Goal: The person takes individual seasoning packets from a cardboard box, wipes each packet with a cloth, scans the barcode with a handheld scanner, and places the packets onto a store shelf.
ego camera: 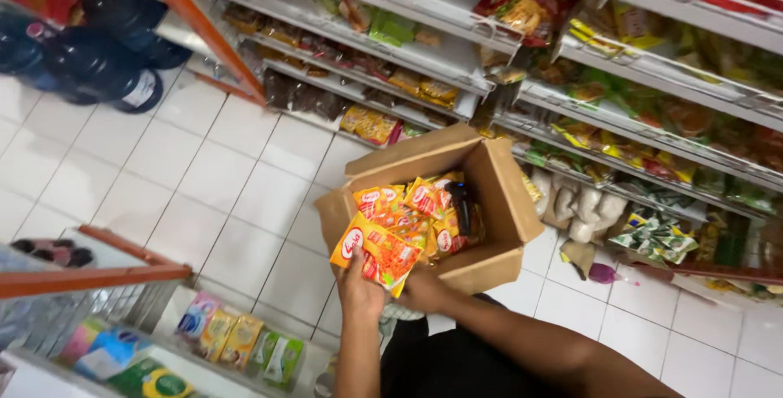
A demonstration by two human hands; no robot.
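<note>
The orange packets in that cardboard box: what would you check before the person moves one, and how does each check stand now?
1. Left hand grips an orange packet: ok.
2. Right hand steadies the cardboard box from below: ok.
3. Box flaps open, packets inside reachable: ok.
4. Room on the shelves for more: cannot tell, they look crowded.
5. White tiled floor beside the box free to step on: ok.
</note>
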